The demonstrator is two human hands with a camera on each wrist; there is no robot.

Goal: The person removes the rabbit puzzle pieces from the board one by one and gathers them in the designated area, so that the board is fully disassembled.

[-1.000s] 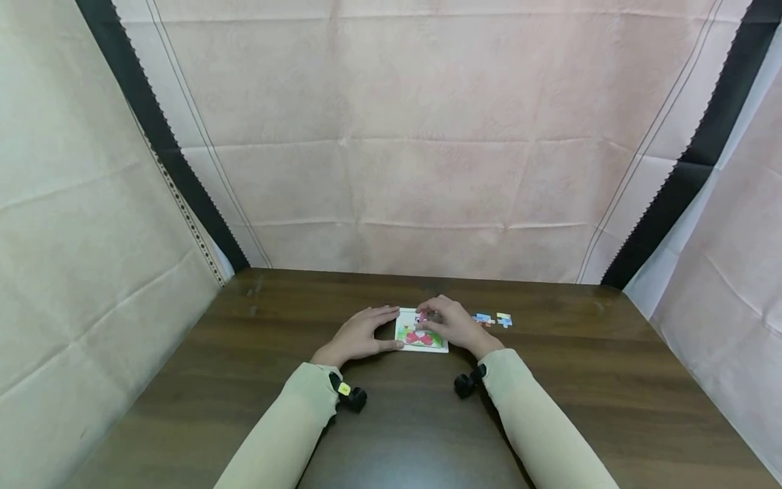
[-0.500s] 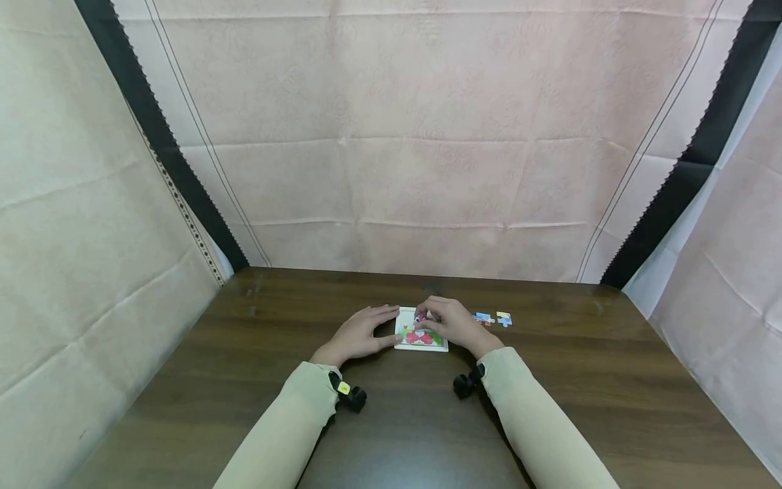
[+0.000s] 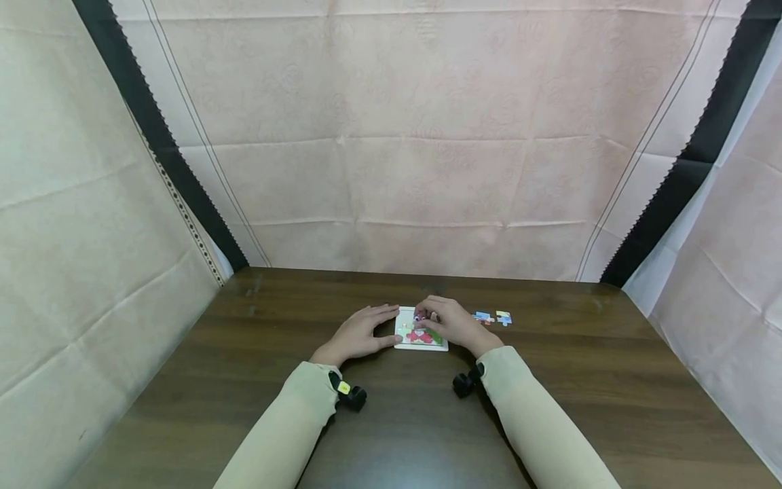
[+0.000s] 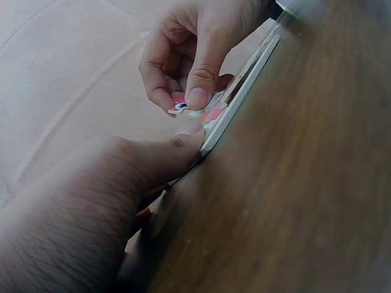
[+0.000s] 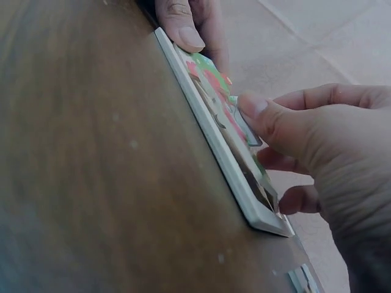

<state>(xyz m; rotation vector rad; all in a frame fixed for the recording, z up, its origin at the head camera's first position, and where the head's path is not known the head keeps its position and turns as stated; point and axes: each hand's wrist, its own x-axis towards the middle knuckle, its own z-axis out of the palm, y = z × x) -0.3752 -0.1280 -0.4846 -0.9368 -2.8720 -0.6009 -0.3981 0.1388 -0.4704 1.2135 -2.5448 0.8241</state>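
A small jigsaw puzzle board with a white rim lies on the table, its picture showing pink, red and green. Against its left side rests my left hand, fingers stretched out toward the far corner and thumb touching the near corner. In the left wrist view that thumb presses the board's edge. Over the right part of the board, my right hand pinches a puzzle piece printed with pink and an eye. The piece is held tilted just above the picture, and my fingers hide much of it.
Loose puzzle pieces, one beside my right hand and another farther right, lie on the brown wooden table. Pale fabric walls enclose the table at the back and sides.
My right hand has shifted very slightly over the board, still holding the piece. The left hand stays at the board's left side, almost unmoved.
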